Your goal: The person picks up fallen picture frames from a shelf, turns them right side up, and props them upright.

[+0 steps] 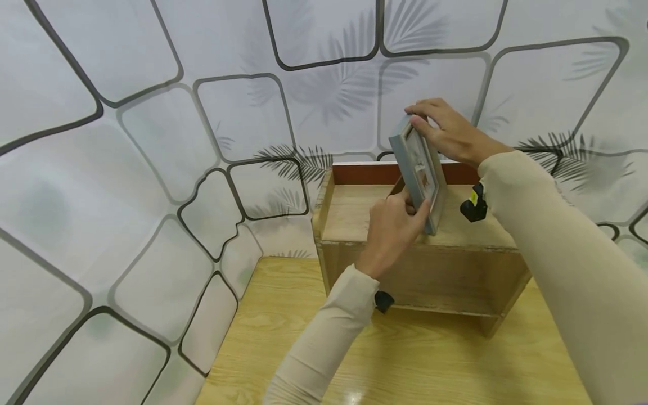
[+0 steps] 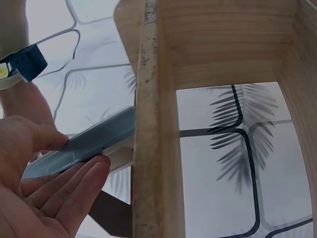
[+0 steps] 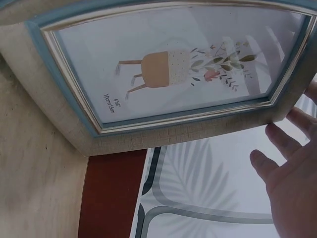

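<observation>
A picture frame [image 1: 416, 163] with a blue-grey edge leans at a tilt over the top of a small wooden shelf [image 1: 354, 216]. Behind its glass is a print [image 3: 158, 69] of a planter with flowers. My left hand [image 1: 392, 228] pinches the lower side edge, thumb on one side and fingers on the other. Up at the top end, my right hand [image 1: 450, 129] grips the frame with its thumb over the front face. A dark stand leg [image 2: 113, 215] juts out behind the frame. The frame's bottom end meets the shelf top near its front edge.
The shelf has a lower compartment [image 1: 445, 281], raised sides and a red-brown strip [image 1: 356, 174] along its back. It stands on a yellow wood-grain table [image 1: 283, 315] against a patterned wall [image 1: 152, 140]. Each wrist carries a dark camera [image 1: 474, 203].
</observation>
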The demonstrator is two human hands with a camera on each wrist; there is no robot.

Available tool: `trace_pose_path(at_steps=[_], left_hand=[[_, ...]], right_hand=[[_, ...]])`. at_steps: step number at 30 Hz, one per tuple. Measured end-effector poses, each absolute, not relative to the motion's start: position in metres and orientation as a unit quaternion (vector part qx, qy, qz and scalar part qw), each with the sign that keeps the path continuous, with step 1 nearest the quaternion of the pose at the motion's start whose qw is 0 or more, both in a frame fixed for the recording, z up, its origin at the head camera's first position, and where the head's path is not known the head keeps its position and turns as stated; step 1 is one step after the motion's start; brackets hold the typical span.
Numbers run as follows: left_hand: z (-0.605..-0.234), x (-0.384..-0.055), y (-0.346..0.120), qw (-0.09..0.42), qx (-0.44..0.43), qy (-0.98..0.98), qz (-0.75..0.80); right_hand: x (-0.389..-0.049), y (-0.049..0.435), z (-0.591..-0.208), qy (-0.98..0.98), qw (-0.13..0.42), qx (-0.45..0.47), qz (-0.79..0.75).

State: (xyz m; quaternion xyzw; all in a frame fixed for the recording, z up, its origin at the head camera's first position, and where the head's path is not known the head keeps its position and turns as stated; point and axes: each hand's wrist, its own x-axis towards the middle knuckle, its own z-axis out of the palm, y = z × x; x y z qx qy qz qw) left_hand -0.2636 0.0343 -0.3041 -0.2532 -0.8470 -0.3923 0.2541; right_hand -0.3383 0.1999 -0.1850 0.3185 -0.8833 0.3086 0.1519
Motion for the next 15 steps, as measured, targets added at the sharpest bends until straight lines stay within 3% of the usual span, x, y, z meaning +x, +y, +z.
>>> trace_pose_path(at_steps=[15], left_hand=[[-0.3,-0.263,0.022,0.234,-0.23,-0.867,-0.375]], right_hand=[[-0.332,0.206,-0.185,-0.9,0.199,0.266,0.284]])
